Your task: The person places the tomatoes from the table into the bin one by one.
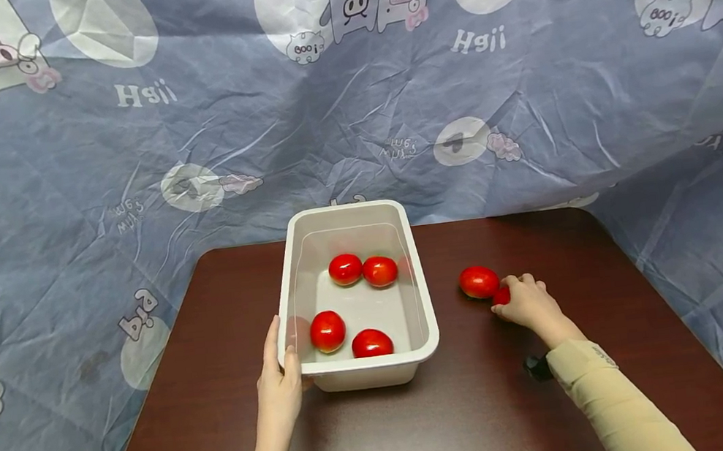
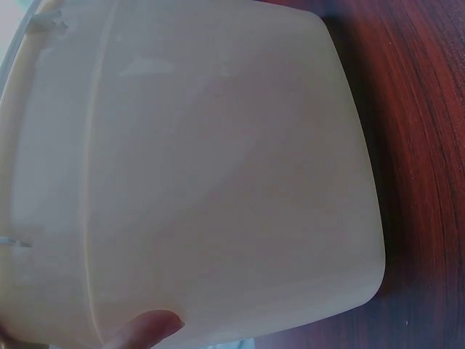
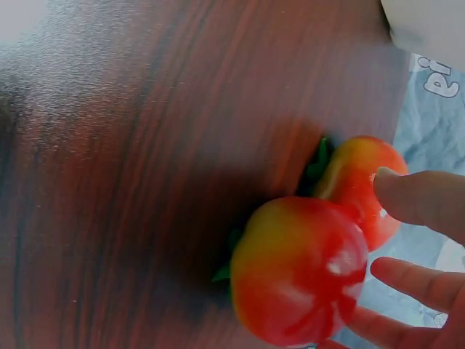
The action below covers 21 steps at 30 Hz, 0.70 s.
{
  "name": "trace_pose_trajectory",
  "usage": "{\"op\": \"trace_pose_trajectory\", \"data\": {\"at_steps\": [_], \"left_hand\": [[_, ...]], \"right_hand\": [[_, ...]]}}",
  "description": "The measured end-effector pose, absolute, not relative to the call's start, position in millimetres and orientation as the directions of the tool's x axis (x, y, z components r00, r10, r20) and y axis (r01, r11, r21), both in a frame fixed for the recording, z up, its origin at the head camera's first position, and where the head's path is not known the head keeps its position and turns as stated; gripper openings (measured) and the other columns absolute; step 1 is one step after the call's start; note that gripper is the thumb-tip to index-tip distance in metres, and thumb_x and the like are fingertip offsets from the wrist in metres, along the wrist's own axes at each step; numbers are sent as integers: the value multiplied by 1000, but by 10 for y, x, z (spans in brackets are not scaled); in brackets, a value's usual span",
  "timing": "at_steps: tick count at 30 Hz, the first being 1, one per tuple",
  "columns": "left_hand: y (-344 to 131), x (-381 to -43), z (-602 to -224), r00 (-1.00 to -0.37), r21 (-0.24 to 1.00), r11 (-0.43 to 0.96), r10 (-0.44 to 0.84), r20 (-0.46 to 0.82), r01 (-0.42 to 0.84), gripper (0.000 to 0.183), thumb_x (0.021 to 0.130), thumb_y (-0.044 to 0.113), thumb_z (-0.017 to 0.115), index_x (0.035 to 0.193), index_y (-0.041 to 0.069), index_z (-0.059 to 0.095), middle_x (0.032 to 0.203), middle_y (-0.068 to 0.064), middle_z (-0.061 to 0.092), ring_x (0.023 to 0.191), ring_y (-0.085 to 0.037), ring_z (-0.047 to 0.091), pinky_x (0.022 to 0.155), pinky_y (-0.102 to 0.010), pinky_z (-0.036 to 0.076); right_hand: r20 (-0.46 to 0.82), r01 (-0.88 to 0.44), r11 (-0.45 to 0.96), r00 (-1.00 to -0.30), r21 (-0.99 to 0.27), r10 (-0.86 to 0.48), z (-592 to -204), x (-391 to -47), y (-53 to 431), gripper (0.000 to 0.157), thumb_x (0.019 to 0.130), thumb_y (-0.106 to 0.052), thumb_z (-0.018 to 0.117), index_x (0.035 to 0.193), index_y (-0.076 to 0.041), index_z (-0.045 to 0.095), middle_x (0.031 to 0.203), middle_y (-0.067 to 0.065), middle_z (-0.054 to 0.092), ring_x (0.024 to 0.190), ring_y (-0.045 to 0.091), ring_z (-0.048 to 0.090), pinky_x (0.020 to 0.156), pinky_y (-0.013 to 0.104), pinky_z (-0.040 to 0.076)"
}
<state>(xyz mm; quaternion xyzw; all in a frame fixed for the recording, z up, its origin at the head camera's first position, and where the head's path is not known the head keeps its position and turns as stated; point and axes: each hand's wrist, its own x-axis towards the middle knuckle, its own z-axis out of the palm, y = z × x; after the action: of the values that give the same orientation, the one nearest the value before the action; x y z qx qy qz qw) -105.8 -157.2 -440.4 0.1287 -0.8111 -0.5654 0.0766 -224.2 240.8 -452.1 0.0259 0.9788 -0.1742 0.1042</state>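
Note:
A white plastic bin (image 1: pixel 366 380) stands on the table with several red tomatoes in it, two at its far end and others nearer me. At its near left corner my left hand (image 1: pixel 280 392) grips the rim; one fingertip (image 2: pixel 156 327) shows against the outer wall in the left wrist view. Right of the bin, two tomatoes lie side by side on the tabletop. My right hand (image 1: pixel 532 308) reaches over the nearer tomato (image 3: pixel 298 273), partly hiding it, with fingers spread at its side. Its thumb overlaps the farther tomato (image 1: pixel 478 282) in the right wrist view.
The brown wooden table (image 1: pixel 474 419) has its far edge just behind the bin. A blue-grey patterned cloth (image 1: pixel 338 132) hangs behind and beside the table. Black wrist straps (image 1: pixel 538 367) sit on both arms.

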Motion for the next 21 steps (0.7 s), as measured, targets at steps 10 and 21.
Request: {"op": "trace_pose_trajectory", "data": {"at_steps": [10,21], "left_hand": [[-1563,-1053,-4411,-954,936,335,-298,-7,-112,56,102,18,40,155,31,30,151,-17,43,113,-45,60,72,-46,61],[-1569,-1052,-4411,-953,936,335,-302,-5,-111,56,102,18,40,155,31,30,150,-18,43,114,-45,60,72,-46,61]], "right_hand": [[-171,82,928,-985,-362,20,-4640,-2202,2451,67,80,-19,76,132,9,46,126,39,39,106,55,42,78,60,49],[-133,66,926,-991,-371,18,-4736,-2197,2470,67,76,-17,79,130,8,48,119,38,41,101,53,45,76,57,50]]}}
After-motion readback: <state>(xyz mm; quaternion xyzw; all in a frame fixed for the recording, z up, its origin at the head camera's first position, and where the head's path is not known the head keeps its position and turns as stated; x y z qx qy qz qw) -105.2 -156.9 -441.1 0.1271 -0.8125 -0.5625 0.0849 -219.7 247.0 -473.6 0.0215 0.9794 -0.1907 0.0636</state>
